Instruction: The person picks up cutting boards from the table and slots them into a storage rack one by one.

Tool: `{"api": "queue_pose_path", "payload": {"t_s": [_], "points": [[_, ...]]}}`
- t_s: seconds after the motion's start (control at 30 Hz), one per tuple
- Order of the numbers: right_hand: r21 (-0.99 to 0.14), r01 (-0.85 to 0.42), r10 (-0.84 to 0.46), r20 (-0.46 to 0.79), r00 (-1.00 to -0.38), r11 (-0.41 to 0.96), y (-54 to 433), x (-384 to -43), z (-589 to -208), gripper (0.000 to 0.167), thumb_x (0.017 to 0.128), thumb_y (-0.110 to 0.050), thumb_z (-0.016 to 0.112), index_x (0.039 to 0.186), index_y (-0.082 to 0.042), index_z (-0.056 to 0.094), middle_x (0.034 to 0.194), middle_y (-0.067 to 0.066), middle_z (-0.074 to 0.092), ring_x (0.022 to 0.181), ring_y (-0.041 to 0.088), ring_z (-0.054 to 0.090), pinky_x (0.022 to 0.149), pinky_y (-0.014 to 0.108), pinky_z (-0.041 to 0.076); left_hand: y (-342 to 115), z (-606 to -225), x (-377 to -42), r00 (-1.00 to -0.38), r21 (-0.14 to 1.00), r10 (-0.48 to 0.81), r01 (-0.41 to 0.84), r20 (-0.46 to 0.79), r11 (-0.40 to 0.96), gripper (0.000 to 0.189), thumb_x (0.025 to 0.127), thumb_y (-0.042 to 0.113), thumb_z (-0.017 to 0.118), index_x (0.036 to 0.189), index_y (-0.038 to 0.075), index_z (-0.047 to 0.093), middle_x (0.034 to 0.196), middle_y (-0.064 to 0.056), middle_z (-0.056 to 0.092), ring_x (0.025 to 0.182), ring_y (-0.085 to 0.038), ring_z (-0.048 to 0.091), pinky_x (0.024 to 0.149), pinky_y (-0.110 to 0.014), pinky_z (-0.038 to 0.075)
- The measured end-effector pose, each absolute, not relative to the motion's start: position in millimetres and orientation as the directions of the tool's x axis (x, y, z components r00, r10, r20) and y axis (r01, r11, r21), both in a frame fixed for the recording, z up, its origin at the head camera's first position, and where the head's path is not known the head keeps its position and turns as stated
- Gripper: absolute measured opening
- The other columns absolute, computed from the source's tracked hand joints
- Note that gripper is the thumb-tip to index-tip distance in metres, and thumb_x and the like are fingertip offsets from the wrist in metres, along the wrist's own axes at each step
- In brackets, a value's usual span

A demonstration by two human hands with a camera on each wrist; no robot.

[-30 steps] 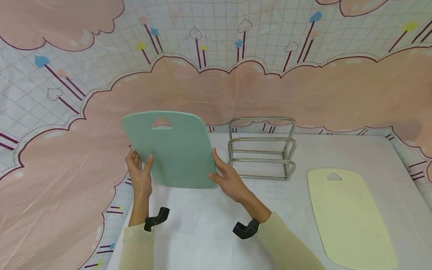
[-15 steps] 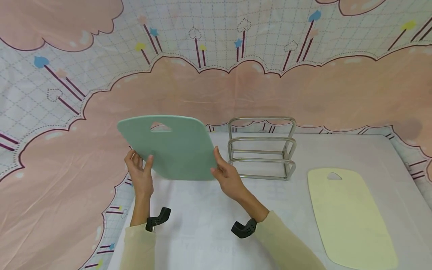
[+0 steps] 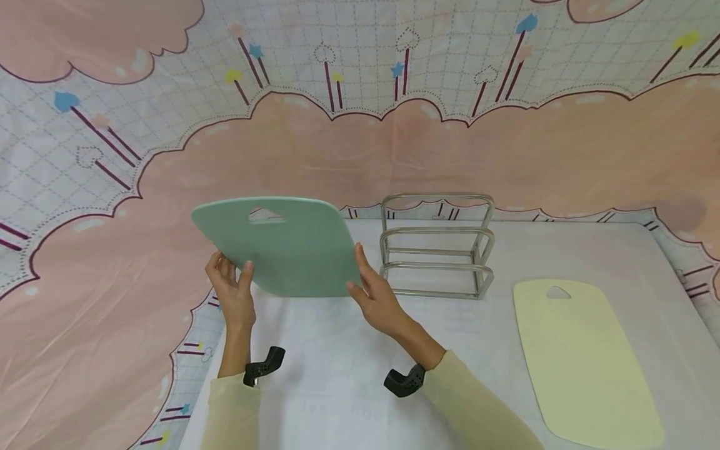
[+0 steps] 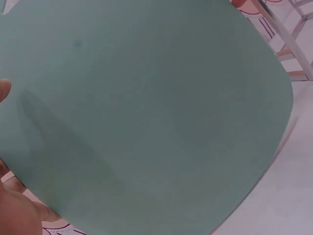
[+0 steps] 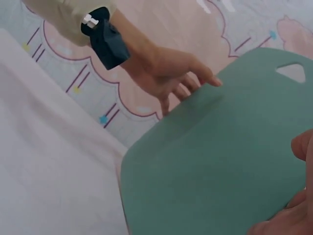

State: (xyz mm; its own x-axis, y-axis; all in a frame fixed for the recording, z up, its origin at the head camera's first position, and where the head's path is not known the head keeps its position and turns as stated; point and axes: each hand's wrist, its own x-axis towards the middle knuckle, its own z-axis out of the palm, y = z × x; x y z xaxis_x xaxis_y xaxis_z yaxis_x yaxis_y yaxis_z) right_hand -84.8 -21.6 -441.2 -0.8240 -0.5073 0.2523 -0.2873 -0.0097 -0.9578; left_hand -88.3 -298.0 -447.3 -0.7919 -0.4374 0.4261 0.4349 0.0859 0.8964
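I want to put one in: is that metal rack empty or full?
Empty. The metal rack shows only bare bars; the green board is held beside it and the yellow board lies flat on the table.

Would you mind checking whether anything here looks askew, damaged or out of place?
Nothing stands out. Both hands hold the green cutting board tilted above the table; the metal rack stands upright, and the yellow board lies flat.

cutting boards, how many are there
2. The green cutting board is held up off the table between both hands, left of the metal rack. The yellow cutting board lies flat at the right.
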Motion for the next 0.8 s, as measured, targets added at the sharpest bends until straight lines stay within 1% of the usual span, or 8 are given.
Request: {"api": "queue_pose_path", "payload": {"t_s": [0.1,0.2,0.3,0.43,0.5,0.6,0.73,0.8], "points": [[-0.950,-0.313,-0.497,0.269,-0.825,0.006,-23,-88,-449,0.065,0.103,-0.010,0.042,0.152,-0.004,-0.002,0.158,0.007,-0.005,0.144,0.020,0.000,0.113,0.038,0.016,-299,-450,-88,-0.786,0.891,-0.439,0.447,0.435,0.083,0.053,0.090,-0.004,0.058,0.135,0.004,0.031,0.134,-0.010,0.041,0.130,-0.029,0.035,0.108,-0.040,0.025],[-0.939,-0.342,-0.482,0.290,-0.827,0.022,-24,-88,-449,0.064,0.103,-0.010,0.043,0.152,-0.003,0.002,0.158,0.009,0.000,0.144,0.020,0.003,0.113,0.038,0.016,-299,-451,-87,-0.787,0.893,-0.442,0.442,0.429,0.081,0.054,0.090,-0.004,0.058,0.135,0.006,0.031,0.134,-0.009,0.040,0.130,-0.029,0.035,0.107,-0.040,0.025],[-0.931,-0.363,-0.476,0.300,-0.826,0.043,-24,-88,-445,0.064,0.103,-0.010,0.044,0.152,-0.002,0.005,0.158,0.010,0.004,0.144,0.022,0.007,0.113,0.041,0.016,-300,-452,-84,-0.792,0.900,-0.448,0.428,0.416,0.079,0.056,0.090,-0.002,0.059,0.136,0.008,0.029,0.136,-0.010,0.038,0.130,-0.029,0.035,0.105,-0.040,0.029],[-0.918,-0.388,-0.488,0.301,-0.819,0.085,-26,-90,-438,0.069,0.103,-0.017,0.046,0.154,-0.009,0.000,0.159,0.007,0.002,0.144,0.020,0.007,0.113,0.044,0.015,-298,-450,-78,-0.816,0.916,-0.429,0.394,0.386,0.075,0.062,0.091,-0.002,0.058,0.142,0.010,0.024,0.141,-0.010,0.031,0.129,-0.030,0.035,0.102,-0.036,0.034],[-0.908,-0.407,-0.489,0.311,-0.815,0.099,-28,-92,-433,0.072,0.102,-0.019,0.046,0.154,-0.013,-0.004,0.159,0.005,-0.001,0.144,0.018,0.004,0.114,0.045,0.013,-294,-443,-72,-0.835,0.928,-0.411,0.362,0.366,0.091,0.068,0.092,-0.001,0.057,0.147,0.010,0.019,0.144,-0.011,0.026,0.129,-0.031,0.033,0.103,-0.036,0.033],[-0.901,-0.419,-0.485,0.321,-0.814,0.108,-30,-96,-426,0.074,0.102,-0.019,0.047,0.153,-0.016,-0.007,0.159,0.006,-0.005,0.144,0.016,0.000,0.114,0.046,0.011,-287,-431,-65,-0.863,0.947,-0.390,0.291,0.321,0.135,0.075,0.092,0.000,0.056,0.152,0.013,0.012,0.149,-0.012,0.019,0.132,-0.032,0.029,0.108,-0.043,0.028],[-0.912,-0.390,-0.498,0.282,-0.820,0.127,-29,-93,-395,0.072,0.102,-0.014,0.046,0.152,-0.004,-0.005,0.158,0.014,-0.005,0.144,0.022,-0.001,0.114,0.047,0.010,-286,-427,-60,-0.883,0.963,-0.385,0.233,0.268,0.136,0.081,0.093,0.003,0.057,0.155,0.020,0.007,0.154,-0.008,0.013,0.134,-0.035,0.025,0.106,-0.055,0.025],[-0.919,-0.376,-0.502,0.271,-0.821,0.119,-28,-90,-382,0.070,0.101,-0.010,0.046,0.151,0.002,-0.002,0.157,0.018,-0.003,0.144,0.026,0.001,0.114,0.046,0.011,-287,-428,-58,-0.885,0.966,-0.389,0.232,0.257,0.112,0.081,0.093,0.004,0.057,0.155,0.023,0.008,0.155,-0.004,0.012,0.134,-0.035,0.025,0.105,-0.056,0.027]]}}
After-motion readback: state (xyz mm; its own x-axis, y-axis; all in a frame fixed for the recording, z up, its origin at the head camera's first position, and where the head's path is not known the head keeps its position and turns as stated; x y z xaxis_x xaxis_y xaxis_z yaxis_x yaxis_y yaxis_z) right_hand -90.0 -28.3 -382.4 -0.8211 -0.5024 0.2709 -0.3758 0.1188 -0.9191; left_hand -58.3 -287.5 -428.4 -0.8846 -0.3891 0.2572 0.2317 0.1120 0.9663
